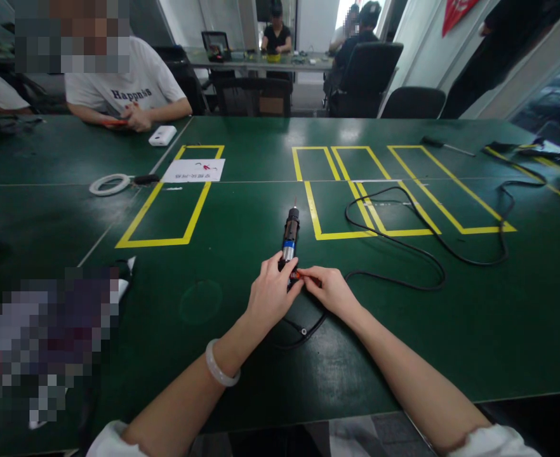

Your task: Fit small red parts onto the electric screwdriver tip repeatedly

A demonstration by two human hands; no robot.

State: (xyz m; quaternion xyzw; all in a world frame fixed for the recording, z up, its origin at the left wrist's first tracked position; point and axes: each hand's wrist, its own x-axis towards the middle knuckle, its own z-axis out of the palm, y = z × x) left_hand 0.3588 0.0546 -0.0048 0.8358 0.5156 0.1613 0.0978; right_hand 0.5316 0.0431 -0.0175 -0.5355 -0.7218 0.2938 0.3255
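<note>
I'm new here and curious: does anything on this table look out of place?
Mainly the black cable: it sprawls in loose loops over the yellow tape outlines, toward the right, looking untidy against their straight lines. No spill shows.

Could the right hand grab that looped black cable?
Probably yes: the looped black cable lies beside the right hand, nothing between them, though that hand seems to pinch a small orange piece.

Green table [404, 355] with yellow tape [153, 243], black cable [423, 289], white paper [180, 170]

Bare left hand [271, 292], smooth white bangle [214, 369] around its wrist [228, 350], bare right hand [331, 292], rumpled white sleeves [493, 442]
</note>
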